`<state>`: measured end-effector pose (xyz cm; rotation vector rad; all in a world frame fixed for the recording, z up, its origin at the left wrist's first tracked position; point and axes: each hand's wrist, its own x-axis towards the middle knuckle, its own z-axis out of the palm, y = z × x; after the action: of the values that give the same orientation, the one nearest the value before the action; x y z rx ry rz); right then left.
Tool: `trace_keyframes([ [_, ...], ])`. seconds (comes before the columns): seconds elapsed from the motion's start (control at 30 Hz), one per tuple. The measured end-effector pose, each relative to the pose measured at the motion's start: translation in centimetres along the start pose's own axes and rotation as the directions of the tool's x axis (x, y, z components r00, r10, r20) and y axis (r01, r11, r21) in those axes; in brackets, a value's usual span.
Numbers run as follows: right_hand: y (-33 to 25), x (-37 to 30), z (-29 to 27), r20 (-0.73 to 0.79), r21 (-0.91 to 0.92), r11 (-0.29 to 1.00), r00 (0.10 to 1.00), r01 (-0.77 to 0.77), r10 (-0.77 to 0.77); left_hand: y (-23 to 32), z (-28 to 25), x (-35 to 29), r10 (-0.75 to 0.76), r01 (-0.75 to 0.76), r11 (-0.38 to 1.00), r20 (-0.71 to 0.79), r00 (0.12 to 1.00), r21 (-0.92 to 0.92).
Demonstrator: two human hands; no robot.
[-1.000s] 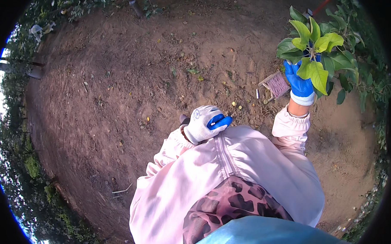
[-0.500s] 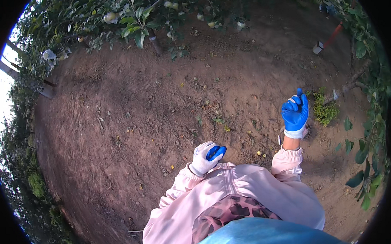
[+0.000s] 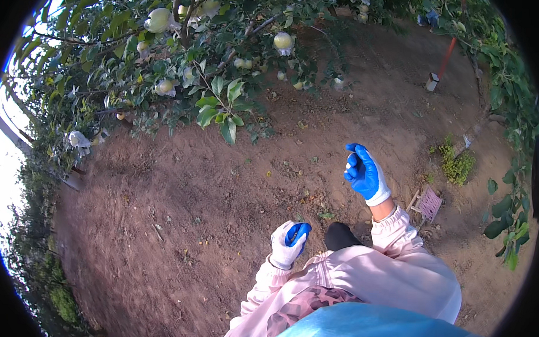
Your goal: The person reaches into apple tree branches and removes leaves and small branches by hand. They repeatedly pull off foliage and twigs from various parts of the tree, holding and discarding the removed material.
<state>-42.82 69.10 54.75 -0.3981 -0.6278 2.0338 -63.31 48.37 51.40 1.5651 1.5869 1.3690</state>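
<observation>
I wear white work gloves with blue coated palms and pink sleeves. My left hand (image 3: 289,244) is low in front of my jacket, its fingers curled closed toward the palm. Anything inside it is too hidden to name. Farther forward and to the right, my right hand (image 3: 364,175) is raised over the bare soil, fingers bent in and the index finger straighter. Small white patches show at its fingers; I cannot tell whether they are glove fabric or something held. Neither hand touches the tree (image 3: 229,102) ahead, where pale green apples (image 3: 283,41) hang, some in torn clear bags.
A small pink folding stool (image 3: 428,205) stands on the soil to the right of my right arm. Beyond it grows a low green bush (image 3: 456,163). Leafy branches (image 3: 508,212) hang at the right edge. A red post (image 3: 446,59) with a pale base rises at the far right.
The view has shifted, with the tree and its apples now larger and lower. My right hand has come left, toward the middle. One dark shoe and the pink stool have come into sight.
</observation>
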Motion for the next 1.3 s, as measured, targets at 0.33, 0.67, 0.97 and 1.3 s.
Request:
trace_keyframes([
  [0.33, -2.4, 20.1, 15.5, 0.517, -0.226, 0.944, 0.851, 0.240, -0.092, -0.8, -4.2, 8.6, -0.115, 0.086, 0.985, -0.195, 0.974, -0.151],
  [0.67, -9.0, 38.0, 32.8, 0.647, -0.122, 0.927, 0.737, 0.353, -0.196, 3.9, -4.3, 23.1, 0.153, -0.168, 0.983, -0.172, 0.973, -0.074],
  [0.97, -6.6, 43.6, 36.4, 0.572, -0.033, 0.854, 0.711, 0.518, -0.409, 10.8, -10.9, 28.4, 0.395, -0.340, 0.899, -0.178, 0.901, 0.277],
  [1.3, -8.0, 42.4, 37.2, 0.542, 0.000, 0.834, 0.701, 0.552, -0.464, 15.0, -20.3, 41.8, 0.369, -0.383, 0.924, -0.285, 0.885, 0.005],
])
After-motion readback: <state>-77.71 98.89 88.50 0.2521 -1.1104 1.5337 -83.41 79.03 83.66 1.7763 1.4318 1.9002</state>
